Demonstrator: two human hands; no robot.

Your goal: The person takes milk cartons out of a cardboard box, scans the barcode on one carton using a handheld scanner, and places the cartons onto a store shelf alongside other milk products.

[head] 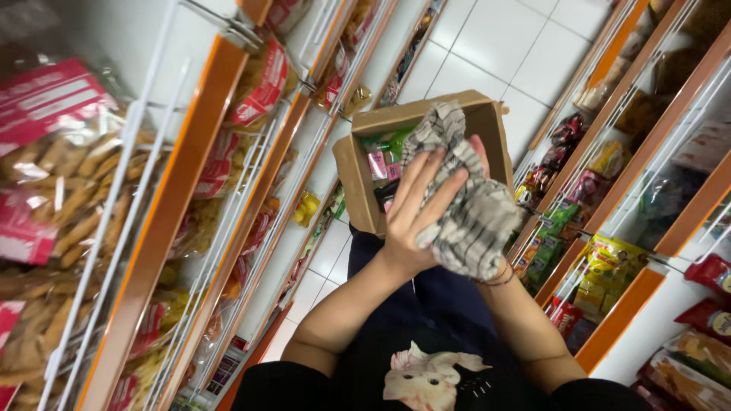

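A grey-and-white checked cloth (476, 217) is bunched between my two hands, just above an open cardboard box (358, 171). My left hand (411, 213) lies on top of the cloth with its fingers stretched out and pressed against it. My right hand (481, 152) is under the cloth and mostly hidden. Only a fingertip near the top and the wrist with thin bracelets show. The box sits in front of my lap and holds small pink and green packets (381, 156), partly covered by the cloth.
I am in a narrow shop aisle with a white tiled floor (495, 46). Orange-edged wire shelves (183, 190) with bagged snacks run along the left. More shelves (609, 304) with colourful packets stand close on the right.
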